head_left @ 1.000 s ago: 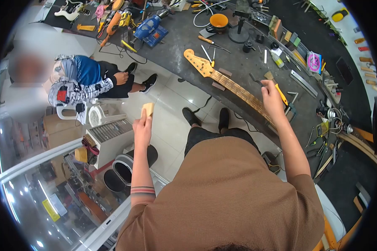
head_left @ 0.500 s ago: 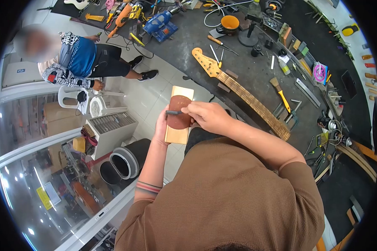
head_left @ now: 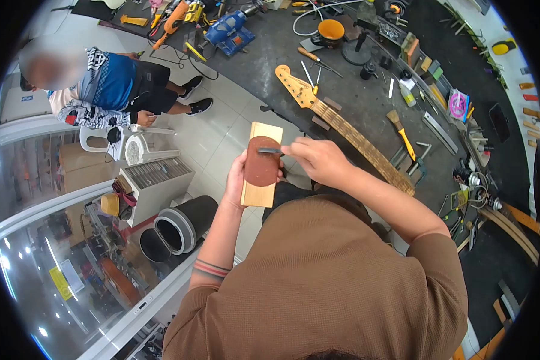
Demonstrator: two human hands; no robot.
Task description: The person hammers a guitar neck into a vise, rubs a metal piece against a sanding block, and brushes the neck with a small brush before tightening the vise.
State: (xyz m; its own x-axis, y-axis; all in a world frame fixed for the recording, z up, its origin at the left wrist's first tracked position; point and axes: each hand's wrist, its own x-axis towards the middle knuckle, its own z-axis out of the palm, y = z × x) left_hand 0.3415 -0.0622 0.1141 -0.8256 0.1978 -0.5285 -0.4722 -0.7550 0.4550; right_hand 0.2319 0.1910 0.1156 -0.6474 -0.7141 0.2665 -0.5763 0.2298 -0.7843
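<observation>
A pale wooden block [head_left: 258, 197] lies across my left hand [head_left: 236, 179], whose fingers wrap around its edges. On the block's upper face is a rounded piece of reddish-brown sandpaper [head_left: 262, 171]. My right hand [head_left: 320, 162] pinches one end of a small dark strip [head_left: 269, 150]. The strip lies crosswise over the upper part of the sandpaper and seems to touch it. Beyond my right hand, a guitar neck [head_left: 357, 139] rests on the dark workbench [head_left: 342, 78], its headstock pointing away from me.
A brush [head_left: 405, 137], a clamp [head_left: 417, 171] and a metal ruler [head_left: 440, 133] lie right of the neck. A blue vise [head_left: 231, 33] and an orange bowl [head_left: 330, 30] stand farther back. Another person [head_left: 111, 81] stands at left, near a black bin [head_left: 186, 225].
My right hand has shifted right and slightly up with the strip, which now lies higher on the sandpaper. The block has tilted slightly. The other person has moved a little.
</observation>
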